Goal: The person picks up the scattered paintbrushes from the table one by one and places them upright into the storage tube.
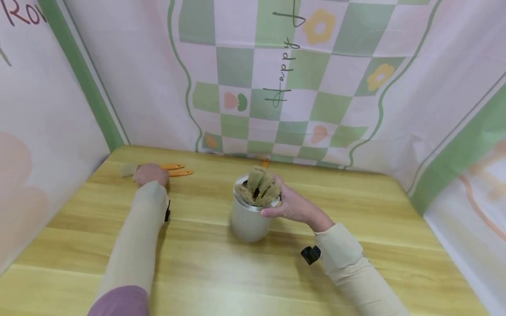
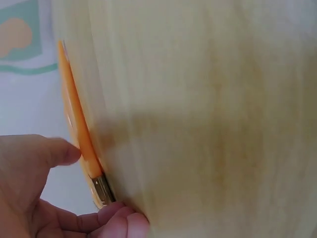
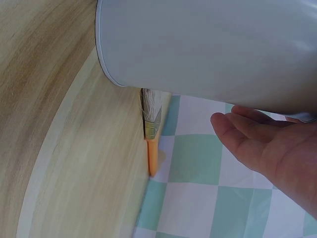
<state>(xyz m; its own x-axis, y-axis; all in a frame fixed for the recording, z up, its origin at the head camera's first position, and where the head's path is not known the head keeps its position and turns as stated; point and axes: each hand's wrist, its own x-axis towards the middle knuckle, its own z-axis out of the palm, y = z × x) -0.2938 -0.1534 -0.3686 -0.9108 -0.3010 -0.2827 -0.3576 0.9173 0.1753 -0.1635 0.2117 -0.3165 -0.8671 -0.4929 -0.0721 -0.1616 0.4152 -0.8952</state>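
A white cylindrical can (image 1: 250,221) stands mid-table, with several paintbrushes (image 1: 258,186) in it, pale bristles up. My right hand (image 1: 292,204) grips its rim from the right, thumb in front and fingers behind; the right wrist view shows the hand (image 3: 270,144) against the can (image 3: 208,49). At the table's far left, two flat paintbrushes with orange handles (image 1: 179,173) lie close together. My left hand (image 1: 151,174) is over them. In the left wrist view, its thumb (image 2: 67,151) touches an orange handle (image 2: 79,119) and the curled fingers meet the metal ferrule (image 2: 103,191).
Behind the can, another orange-handled paintbrush (image 3: 152,148) lies by the table's back edge. A checkered cloth (image 1: 272,87) hangs along that edge, and printed cloth walls (image 1: 39,131) rise on both sides. The wooden table (image 1: 221,276) has rounded back corners.
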